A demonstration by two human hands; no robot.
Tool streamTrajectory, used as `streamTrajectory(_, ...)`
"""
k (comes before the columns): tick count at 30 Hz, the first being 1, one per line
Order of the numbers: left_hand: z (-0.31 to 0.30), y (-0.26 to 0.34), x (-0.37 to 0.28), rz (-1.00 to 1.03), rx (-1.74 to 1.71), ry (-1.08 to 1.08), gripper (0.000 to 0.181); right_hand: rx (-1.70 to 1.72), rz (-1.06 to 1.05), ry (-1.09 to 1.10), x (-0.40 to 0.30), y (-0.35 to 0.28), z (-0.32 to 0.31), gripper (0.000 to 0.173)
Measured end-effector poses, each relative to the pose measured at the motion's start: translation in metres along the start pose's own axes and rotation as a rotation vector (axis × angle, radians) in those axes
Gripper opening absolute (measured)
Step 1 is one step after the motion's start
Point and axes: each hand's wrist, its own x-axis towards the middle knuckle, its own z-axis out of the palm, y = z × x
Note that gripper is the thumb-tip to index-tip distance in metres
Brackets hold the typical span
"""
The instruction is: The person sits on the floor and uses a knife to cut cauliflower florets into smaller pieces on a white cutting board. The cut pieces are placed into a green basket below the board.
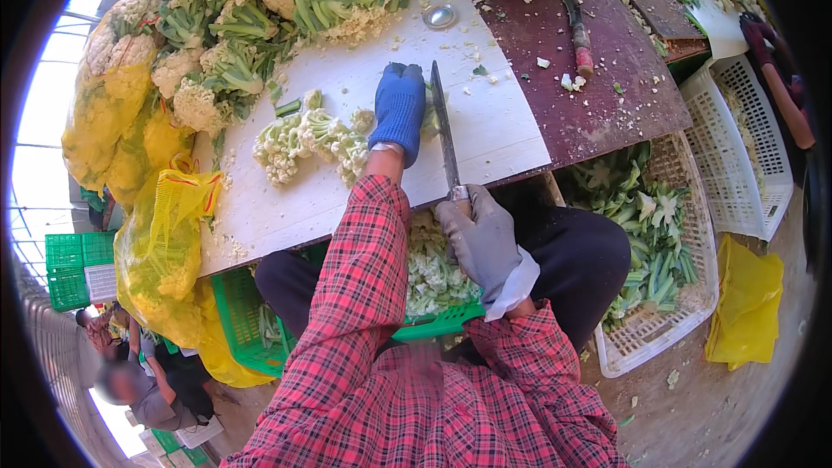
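Observation:
My left hand (398, 107), in a blue knit glove, rests over the white board (494, 136) with its fingers curled. A pale green piece of cauliflower (430, 118) shows between it and the blade; whether the fingers grip it is hidden. In a grey glove, my right hand (478, 234) holds a long knife (444, 123) by its handle, blade pointing away from me. Cut cauliflower florets (318, 140) lie left of my left hand. Whole cauliflowers (240, 32) with green stalks are heaped at the board's far left.
A second knife (576, 32) lies on the dark red board. Below are a green crate (442, 325) of florets and a white crate (705, 286) of leaves. Yellow mesh bags (162, 240) hang at the left edge. Other people (162, 390) are at lower left; another person's arm (783, 91) shows at right.

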Motion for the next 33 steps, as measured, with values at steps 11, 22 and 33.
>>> streamTrajectory(11, -0.003, -0.001, -0.017, 0.155, 0.069, 0.087, 0.031, -1.081, -0.745, -0.107, 0.038, -0.01, -0.007, 0.012)
streamTrajectory(22, -0.031, -0.005, -0.08, 0.67, 0.479, 0.501, 0.032, 0.309, -0.064, 0.201, 0.005, -0.064, -0.047, 0.024)
streamTrajectory(33, -0.002, -0.003, -0.014, 0.634, 0.899, 0.305, 0.05, 0.492, -0.308, 0.434, -0.011, -0.082, -0.068, 0.037)
